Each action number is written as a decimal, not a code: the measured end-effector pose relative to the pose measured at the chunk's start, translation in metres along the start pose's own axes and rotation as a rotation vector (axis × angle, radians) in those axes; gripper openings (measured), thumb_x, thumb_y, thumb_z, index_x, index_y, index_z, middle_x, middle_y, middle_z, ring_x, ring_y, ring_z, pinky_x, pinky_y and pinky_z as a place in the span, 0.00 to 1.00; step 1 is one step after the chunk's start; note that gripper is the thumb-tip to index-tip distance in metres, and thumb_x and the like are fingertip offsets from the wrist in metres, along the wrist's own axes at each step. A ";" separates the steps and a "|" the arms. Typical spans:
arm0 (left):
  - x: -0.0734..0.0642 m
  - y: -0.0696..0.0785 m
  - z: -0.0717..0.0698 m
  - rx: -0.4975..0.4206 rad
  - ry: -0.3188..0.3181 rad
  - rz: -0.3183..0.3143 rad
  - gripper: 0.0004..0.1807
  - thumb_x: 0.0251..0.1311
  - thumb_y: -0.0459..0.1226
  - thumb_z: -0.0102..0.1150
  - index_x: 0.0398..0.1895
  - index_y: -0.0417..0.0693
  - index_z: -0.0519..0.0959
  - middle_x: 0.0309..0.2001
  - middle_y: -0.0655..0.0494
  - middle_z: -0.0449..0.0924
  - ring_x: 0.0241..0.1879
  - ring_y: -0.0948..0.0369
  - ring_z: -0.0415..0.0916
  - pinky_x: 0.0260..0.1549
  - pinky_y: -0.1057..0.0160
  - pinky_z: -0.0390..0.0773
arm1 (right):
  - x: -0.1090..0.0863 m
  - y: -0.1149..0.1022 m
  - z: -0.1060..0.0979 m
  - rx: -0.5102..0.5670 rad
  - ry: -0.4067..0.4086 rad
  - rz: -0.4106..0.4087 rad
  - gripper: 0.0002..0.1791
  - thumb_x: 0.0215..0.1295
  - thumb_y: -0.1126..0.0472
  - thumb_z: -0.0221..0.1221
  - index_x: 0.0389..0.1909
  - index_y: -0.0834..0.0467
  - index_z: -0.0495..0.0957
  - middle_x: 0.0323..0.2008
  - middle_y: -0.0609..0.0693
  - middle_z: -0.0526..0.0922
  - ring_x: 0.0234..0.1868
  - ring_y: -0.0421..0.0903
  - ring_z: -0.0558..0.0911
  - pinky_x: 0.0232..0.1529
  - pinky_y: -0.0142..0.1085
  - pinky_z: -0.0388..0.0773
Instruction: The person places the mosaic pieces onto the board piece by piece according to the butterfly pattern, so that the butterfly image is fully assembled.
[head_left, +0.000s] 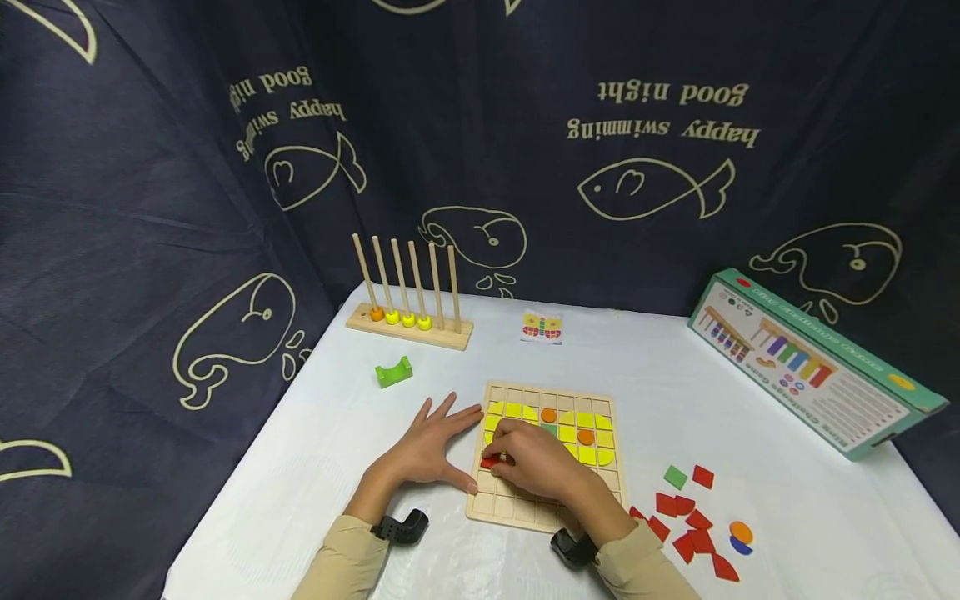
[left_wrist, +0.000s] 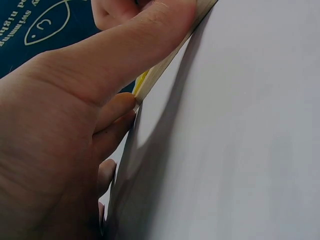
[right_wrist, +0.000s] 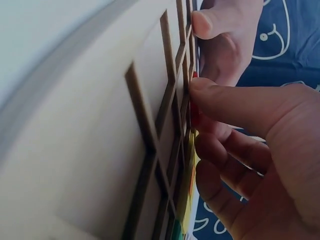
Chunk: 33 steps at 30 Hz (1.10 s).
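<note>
A square wooden grid board [head_left: 513, 508] lies on the white table, its upper rows filled with yellow tiles [head_left: 604, 437], two orange discs [head_left: 549, 415] and a green square [head_left: 550, 430]. My left hand [head_left: 426, 450] is spread along the board's left side, thumb and fingertips at its edge. In the left wrist view, the thumb [left_wrist: 150, 37] lies against that wooden rim. Over the board's left part, my right hand [head_left: 546, 460] pinches a red tile [head_left: 489, 461] flat at a grid square. From the right wrist view, its thumb presses on the red tile [right_wrist: 194, 107].
Several loose red tiles [head_left: 701, 540], a green square [head_left: 675, 477], and orange [head_left: 741, 532] and blue pieces [head_left: 741, 546] lie right of the board. Behind stand a peg rack [head_left: 442, 335], a green curved block [head_left: 394, 372], a pattern card [head_left: 542, 327] and a game box [head_left: 810, 367].
</note>
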<state>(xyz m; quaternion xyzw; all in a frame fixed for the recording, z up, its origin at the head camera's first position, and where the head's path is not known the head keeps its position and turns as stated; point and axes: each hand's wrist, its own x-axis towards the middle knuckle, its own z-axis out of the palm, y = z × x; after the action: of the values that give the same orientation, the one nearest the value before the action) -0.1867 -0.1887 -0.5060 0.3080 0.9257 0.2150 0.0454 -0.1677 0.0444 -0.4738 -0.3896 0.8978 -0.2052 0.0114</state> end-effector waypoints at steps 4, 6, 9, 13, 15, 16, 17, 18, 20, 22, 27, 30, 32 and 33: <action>0.001 0.001 -0.001 -0.001 0.004 0.008 0.64 0.29 0.72 0.66 0.74 0.53 0.60 0.72 0.60 0.56 0.73 0.47 0.38 0.67 0.38 0.33 | -0.001 0.001 0.001 0.009 0.019 -0.017 0.10 0.59 0.57 0.67 0.42 0.50 0.87 0.37 0.40 0.76 0.37 0.36 0.73 0.39 0.31 0.74; 0.000 0.002 -0.002 -0.002 0.004 0.007 0.65 0.29 0.72 0.66 0.74 0.53 0.60 0.72 0.60 0.56 0.73 0.47 0.38 0.67 0.39 0.33 | -0.001 0.001 0.001 0.012 0.023 -0.021 0.10 0.60 0.57 0.67 0.42 0.50 0.87 0.37 0.40 0.76 0.37 0.36 0.73 0.39 0.31 0.74; 0.001 0.002 -0.001 -0.002 0.006 0.010 0.65 0.29 0.73 0.66 0.74 0.53 0.60 0.72 0.60 0.56 0.73 0.47 0.37 0.67 0.39 0.33 | -0.002 0.001 0.000 0.012 0.017 -0.017 0.10 0.60 0.58 0.66 0.42 0.50 0.87 0.37 0.40 0.76 0.37 0.36 0.72 0.39 0.31 0.74; 0.001 0.001 0.001 0.000 0.013 0.014 0.65 0.28 0.73 0.65 0.73 0.53 0.60 0.72 0.59 0.57 0.73 0.47 0.38 0.67 0.38 0.34 | -0.005 0.003 -0.002 0.012 0.016 -0.023 0.09 0.59 0.59 0.66 0.41 0.51 0.87 0.36 0.39 0.76 0.36 0.36 0.72 0.37 0.30 0.74; 0.001 0.000 0.001 0.002 0.014 0.011 0.65 0.28 0.74 0.64 0.73 0.53 0.60 0.72 0.60 0.57 0.73 0.47 0.38 0.67 0.39 0.33 | -0.007 0.004 -0.004 0.021 0.022 -0.022 0.09 0.58 0.59 0.67 0.40 0.51 0.88 0.35 0.39 0.76 0.35 0.37 0.73 0.36 0.30 0.74; 0.001 0.000 0.002 0.003 0.014 0.008 0.65 0.28 0.74 0.64 0.73 0.53 0.60 0.72 0.60 0.57 0.73 0.47 0.38 0.67 0.39 0.33 | -0.010 0.005 -0.005 0.030 0.023 -0.012 0.09 0.58 0.59 0.67 0.40 0.51 0.88 0.35 0.39 0.76 0.35 0.37 0.73 0.36 0.30 0.74; 0.001 0.000 0.001 0.004 0.013 0.004 0.65 0.27 0.74 0.64 0.73 0.54 0.60 0.72 0.60 0.57 0.73 0.47 0.38 0.67 0.39 0.33 | -0.012 0.006 -0.007 0.039 0.025 0.002 0.09 0.58 0.58 0.67 0.40 0.51 0.88 0.35 0.38 0.76 0.35 0.37 0.74 0.36 0.31 0.74; 0.001 0.000 0.001 0.005 0.012 0.002 0.65 0.27 0.74 0.64 0.73 0.54 0.60 0.72 0.60 0.57 0.74 0.47 0.38 0.67 0.39 0.33 | -0.015 0.007 -0.009 0.046 0.026 0.020 0.08 0.58 0.58 0.67 0.40 0.51 0.88 0.35 0.38 0.77 0.35 0.37 0.74 0.37 0.32 0.75; 0.001 0.000 0.002 0.005 0.003 -0.007 0.66 0.27 0.74 0.64 0.74 0.54 0.60 0.72 0.61 0.56 0.74 0.48 0.37 0.67 0.40 0.32 | -0.024 0.010 -0.014 0.055 0.031 0.070 0.08 0.59 0.57 0.67 0.40 0.49 0.87 0.35 0.37 0.77 0.36 0.37 0.75 0.38 0.34 0.75; 0.000 0.000 0.002 0.008 -0.003 -0.014 0.66 0.27 0.74 0.65 0.74 0.54 0.60 0.72 0.61 0.56 0.74 0.49 0.37 0.67 0.41 0.32 | -0.033 0.015 -0.020 0.055 0.038 0.121 0.08 0.59 0.57 0.66 0.40 0.49 0.87 0.37 0.36 0.78 0.41 0.38 0.77 0.43 0.38 0.77; 0.000 0.000 0.000 0.011 0.001 -0.024 0.67 0.25 0.74 0.65 0.73 0.54 0.60 0.72 0.62 0.56 0.74 0.49 0.37 0.67 0.41 0.32 | -0.059 0.028 -0.036 0.074 0.071 0.222 0.10 0.60 0.56 0.66 0.43 0.47 0.85 0.39 0.36 0.79 0.41 0.39 0.77 0.45 0.39 0.77; 0.001 0.001 0.000 0.004 0.002 -0.019 0.66 0.26 0.74 0.66 0.74 0.54 0.60 0.72 0.61 0.56 0.74 0.48 0.37 0.67 0.41 0.32 | -0.077 0.039 -0.044 0.086 0.096 0.270 0.11 0.59 0.57 0.66 0.43 0.48 0.85 0.37 0.35 0.78 0.33 0.37 0.73 0.38 0.35 0.75; 0.002 0.001 0.001 0.000 -0.004 -0.017 0.66 0.26 0.74 0.66 0.74 0.54 0.59 0.73 0.61 0.55 0.74 0.48 0.37 0.68 0.41 0.32 | -0.090 0.047 -0.048 0.083 0.106 0.307 0.11 0.58 0.58 0.67 0.43 0.49 0.84 0.35 0.34 0.77 0.31 0.37 0.72 0.35 0.34 0.73; 0.002 0.001 0.001 0.003 -0.009 -0.021 0.66 0.26 0.74 0.66 0.74 0.55 0.59 0.73 0.62 0.55 0.74 0.49 0.36 0.68 0.42 0.32 | -0.097 0.052 -0.050 0.084 0.107 0.328 0.11 0.58 0.58 0.67 0.43 0.49 0.84 0.34 0.34 0.77 0.30 0.37 0.72 0.34 0.34 0.73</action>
<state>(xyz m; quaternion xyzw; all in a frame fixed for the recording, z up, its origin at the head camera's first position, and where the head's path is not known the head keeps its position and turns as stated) -0.1875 -0.1865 -0.5063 0.2992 0.9290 0.2116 0.0513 -0.1455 0.1621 -0.4609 -0.2254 0.9393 -0.2583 0.0130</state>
